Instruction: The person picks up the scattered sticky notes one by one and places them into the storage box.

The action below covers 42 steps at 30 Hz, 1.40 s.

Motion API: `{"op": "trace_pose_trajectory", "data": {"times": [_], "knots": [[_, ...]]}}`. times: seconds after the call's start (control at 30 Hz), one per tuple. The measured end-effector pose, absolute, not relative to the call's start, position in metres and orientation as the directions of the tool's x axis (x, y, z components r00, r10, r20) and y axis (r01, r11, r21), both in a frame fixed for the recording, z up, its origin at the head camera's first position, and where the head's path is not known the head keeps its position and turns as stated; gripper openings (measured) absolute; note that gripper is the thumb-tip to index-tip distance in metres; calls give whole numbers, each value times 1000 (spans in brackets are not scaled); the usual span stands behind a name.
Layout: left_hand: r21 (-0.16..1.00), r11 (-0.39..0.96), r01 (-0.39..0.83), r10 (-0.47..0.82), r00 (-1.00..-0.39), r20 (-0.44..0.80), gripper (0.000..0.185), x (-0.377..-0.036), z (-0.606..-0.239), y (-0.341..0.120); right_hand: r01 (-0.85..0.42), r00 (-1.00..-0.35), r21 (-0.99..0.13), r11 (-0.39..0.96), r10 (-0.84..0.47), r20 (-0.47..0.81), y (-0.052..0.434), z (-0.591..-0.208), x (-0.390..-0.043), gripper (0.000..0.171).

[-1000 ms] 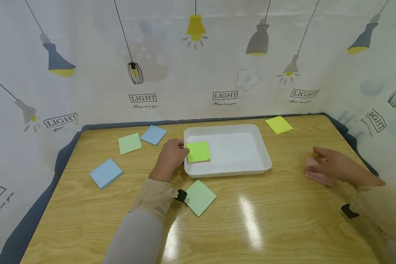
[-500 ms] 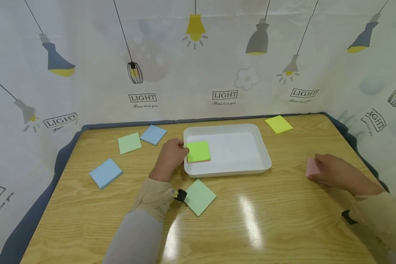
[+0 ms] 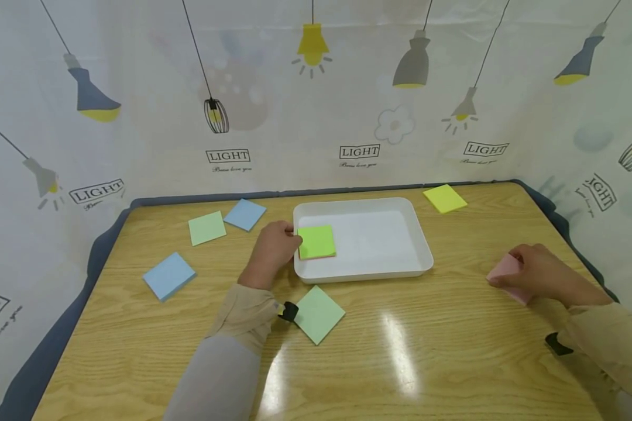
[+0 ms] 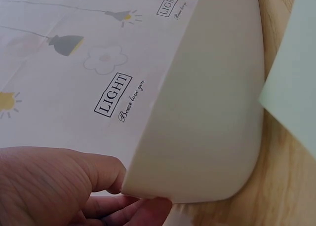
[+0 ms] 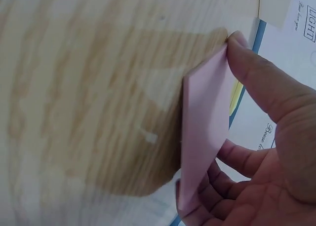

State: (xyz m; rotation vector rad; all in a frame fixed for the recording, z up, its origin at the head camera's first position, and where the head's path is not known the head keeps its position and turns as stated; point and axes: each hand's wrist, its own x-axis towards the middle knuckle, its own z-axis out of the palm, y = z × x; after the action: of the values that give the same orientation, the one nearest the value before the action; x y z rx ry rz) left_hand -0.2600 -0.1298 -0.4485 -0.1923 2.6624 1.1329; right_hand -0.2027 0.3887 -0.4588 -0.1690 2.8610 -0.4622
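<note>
At the left end of the white tray [image 3: 384,240], my left hand [image 3: 272,251] pinches the rim between thumb and fingers. The left wrist view shows that hand [image 4: 74,186] at the tray's wall [image 4: 212,97]. Inside the tray's left side lies a lime-green sticky note pad [image 3: 317,242] with a reddish edge under it. On the right of the table, my right hand [image 3: 550,275] grips a pink sticky note pad [image 3: 505,268]. In the right wrist view the pink pad [image 5: 205,117] stands tilted, thumb at one corner and fingers at the opposite one.
Pale green pads [image 3: 318,314] lie in front of the tray and at the left [image 3: 207,228]. Two blue pads, one at the back [image 3: 245,214] and one nearer [image 3: 169,276], lie left. A yellow pad [image 3: 445,199] sits at the back right. A printed curtain [image 3: 295,117] borders the table.
My right hand has closed its fingers on the pink sticky note pad and tilted it. The left hand and the tray have stayed in place.
</note>
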Motion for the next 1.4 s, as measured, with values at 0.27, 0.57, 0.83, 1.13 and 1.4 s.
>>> {"op": "trace_pose_trajectory", "data": {"times": [0.27,0.57,0.83,1.13,1.4], "knots": [[690,688,-225,-28,-958,-284,44,-261,-449,-131,-19,-956,-385,923,-130,-263,393,-455,-202,80],[681,697,-222,-27,-958,-285,45,-262,-449,-130,-18,-946,-374,927,-137,-295,395,-443,-204,51],[684,699,-207,-21,-962,-271,45,-260,-447,-130,-11,-955,-399,917,-128,-268,395,-428,-208,40],[687,698,-203,-15,-963,-270,45,-260,-448,-131,40,-951,-479,877,-113,-286,388,-402,-215,60],[697,688,-203,-9,-962,-272,46,-260,-447,-132,151,-937,-654,742,-103,-333,368,-386,-232,70]]}}
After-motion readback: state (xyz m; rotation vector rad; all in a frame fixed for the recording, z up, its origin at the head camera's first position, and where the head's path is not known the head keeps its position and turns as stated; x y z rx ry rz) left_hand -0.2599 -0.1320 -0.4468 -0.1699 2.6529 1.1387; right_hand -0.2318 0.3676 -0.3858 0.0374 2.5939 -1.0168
